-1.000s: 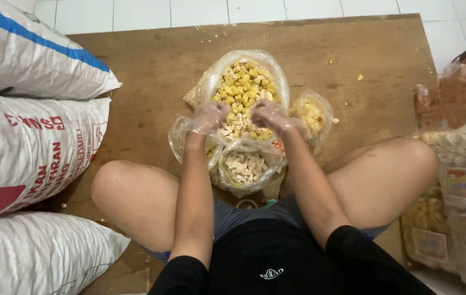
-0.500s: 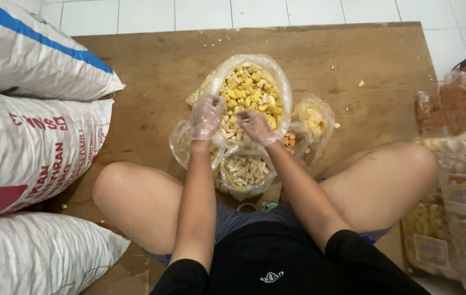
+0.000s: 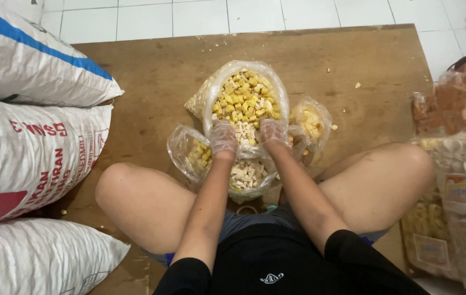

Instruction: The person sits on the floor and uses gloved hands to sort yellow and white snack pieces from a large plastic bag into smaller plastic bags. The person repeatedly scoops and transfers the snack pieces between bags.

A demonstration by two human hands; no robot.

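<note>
Snack bag (image 3: 246, 98) rim under both hands' fingers (image 3: 223, 133).

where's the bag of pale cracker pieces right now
In the head view, the bag of pale pieces sits on the wooden board between the knees, just below both gloved hands and the big yellow-snack bag.

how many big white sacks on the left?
3, stacked along the left edge: a blue-striped sack at the top, a red-printed sack in the middle, a plain white sack at the bottom. Any beyond the frame would be hidden.
</note>
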